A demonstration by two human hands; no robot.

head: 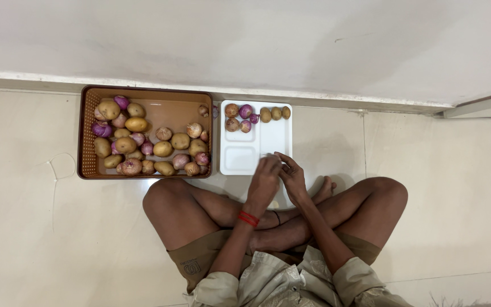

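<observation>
A single head-worn camera looks steeply down from above at the floor (439,170), facing the wall (257,40).

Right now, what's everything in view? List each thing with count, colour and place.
basket: one, brown, on the floor at left, against the wall.
potatoes in basket: over a dozen, tan, mixed with the onions.
onions in basket: several, purple and pinkish.
tray: one, white, compartmented, right of the basket.
onions on tray: about five, far-left compartment.
potatoes on tray: three, tan, far-right corner.
floor: cream tiles.
wall: white.
wristband: red, left wrist.
hands: left hand and right hand, together at the tray's near edge; whether they hold anything cannot be told.
</observation>
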